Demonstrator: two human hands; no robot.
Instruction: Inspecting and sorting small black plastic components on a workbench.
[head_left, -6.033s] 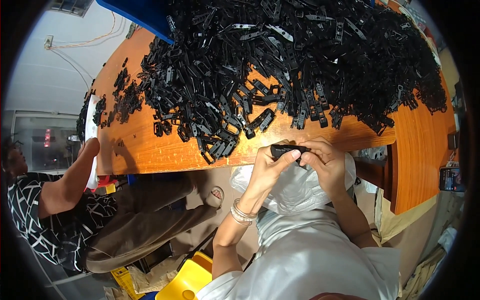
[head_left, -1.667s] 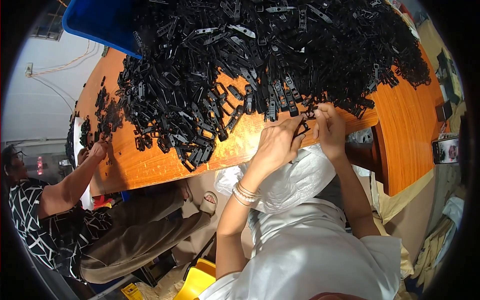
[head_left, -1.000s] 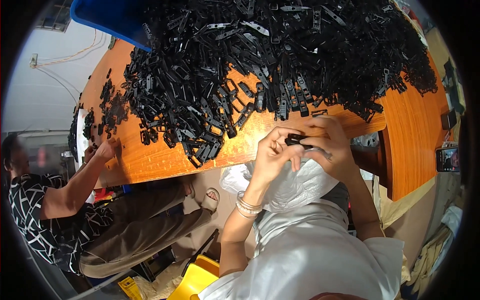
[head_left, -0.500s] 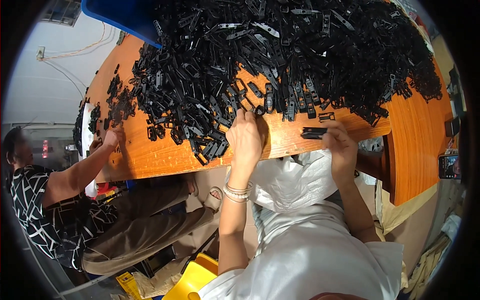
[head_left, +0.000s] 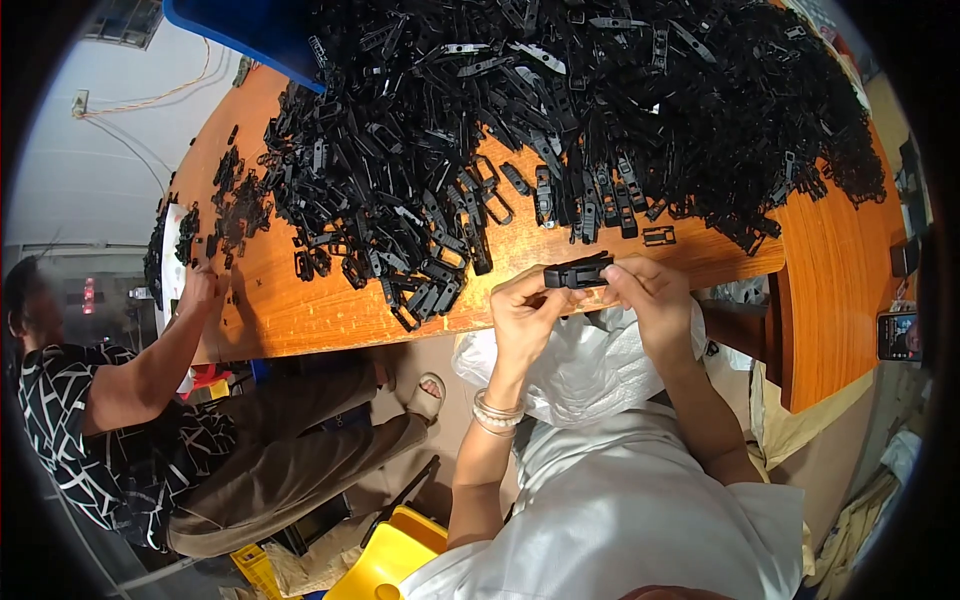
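Observation:
Between my two hands is a black plastic part [head_left: 578, 272], long and narrow like a clip, held level just above the table's front edge. My left hand [head_left: 527, 308] pinches its left end, thumb below and fingers behind. At its right end the thumb and fingers of my right hand [head_left: 650, 300] are closed on it. Whether it is one piece or two fitted together cannot be made out. Beyond my hands a large heap of similar black plastic parts [head_left: 400, 150] covers much of the table. One small black frame [head_left: 659, 236] lies apart near the edge.
The orange wooden table [head_left: 840, 290] curves around me. A blue bin [head_left: 240, 35] tilts in at the back left. A white woven sack [head_left: 560, 375] hangs at my lap; a yellow bin [head_left: 395, 560] stands low left. A co-worker [head_left: 110, 420] handles small black parts at left.
My left hand has left the heap's front edge and moved right and nearer to me, joining my right hand at the black part. The co-worker's hand has shifted slightly left and nearer.

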